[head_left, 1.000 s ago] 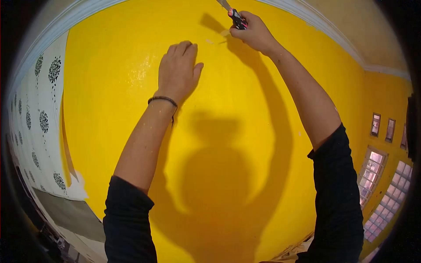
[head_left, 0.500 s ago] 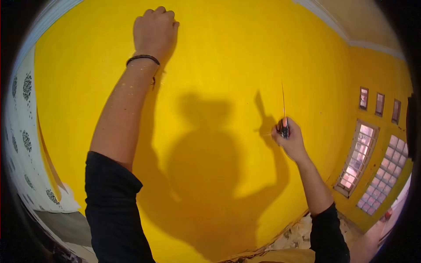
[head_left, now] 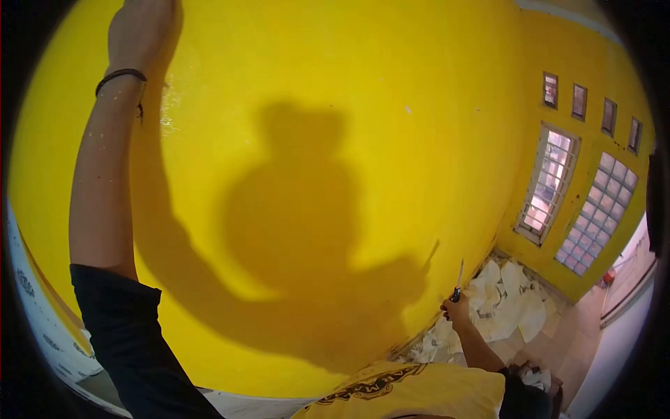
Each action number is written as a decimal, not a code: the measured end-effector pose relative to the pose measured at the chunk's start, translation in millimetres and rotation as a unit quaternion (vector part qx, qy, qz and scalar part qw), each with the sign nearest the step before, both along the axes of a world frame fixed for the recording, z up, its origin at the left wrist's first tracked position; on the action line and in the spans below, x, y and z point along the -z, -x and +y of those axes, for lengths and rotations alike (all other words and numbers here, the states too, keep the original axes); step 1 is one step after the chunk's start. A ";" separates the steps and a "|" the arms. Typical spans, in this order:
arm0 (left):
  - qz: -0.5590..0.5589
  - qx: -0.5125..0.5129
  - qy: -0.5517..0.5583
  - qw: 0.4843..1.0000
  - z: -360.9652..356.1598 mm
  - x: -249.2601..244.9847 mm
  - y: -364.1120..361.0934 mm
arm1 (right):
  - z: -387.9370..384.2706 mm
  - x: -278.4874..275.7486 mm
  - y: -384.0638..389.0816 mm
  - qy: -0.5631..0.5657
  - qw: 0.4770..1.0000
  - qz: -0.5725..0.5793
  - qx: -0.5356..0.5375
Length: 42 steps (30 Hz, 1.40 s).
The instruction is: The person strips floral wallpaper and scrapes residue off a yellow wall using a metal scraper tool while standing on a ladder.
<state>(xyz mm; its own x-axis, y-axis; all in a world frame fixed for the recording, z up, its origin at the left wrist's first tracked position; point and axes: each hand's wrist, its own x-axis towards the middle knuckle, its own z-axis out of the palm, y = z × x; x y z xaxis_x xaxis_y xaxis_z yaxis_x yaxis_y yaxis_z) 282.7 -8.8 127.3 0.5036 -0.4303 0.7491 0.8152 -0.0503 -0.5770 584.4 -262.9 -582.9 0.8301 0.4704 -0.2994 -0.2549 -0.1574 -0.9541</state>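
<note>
Left hand (head_left: 139,31) high left against the yellow wall (head_left: 314,84), fingers cropped: I cannot tell their state | right hand (head_left: 457,309) low right, clenched round the cutter (head_left: 458,278), blade up | paper scraps (head_left: 509,300) on the floor; I judge the wall mostly bare, with patterned paper (head_left: 28,286) at the left edge.

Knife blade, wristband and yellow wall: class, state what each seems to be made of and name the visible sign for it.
Knife blade: thin, pale, straight strip, probably metal; its grip is hidden in the right hand. Wristband: thin dark cord, perhaps leather or woven thread. Yellow wall: painted plaster, likely; smooth with a glossy glare patch.
</note>
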 end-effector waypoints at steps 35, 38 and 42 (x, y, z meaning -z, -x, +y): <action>0.266 0.360 0.823 0.350 -115.7 597.8 -82.4 | -1.7 -60.9 -42.6 0.025 0.929 -0.367 0.042; 0.234 0.381 0.818 0.360 -124.4 605.8 -63.3 | 78.8 -120.9 -47.7 -0.167 0.934 -0.316 0.022; 0.197 0.364 0.841 0.347 -127.3 651.5 -11.1 | 146.0 -212.9 -31.4 -0.258 0.918 -0.302 -0.001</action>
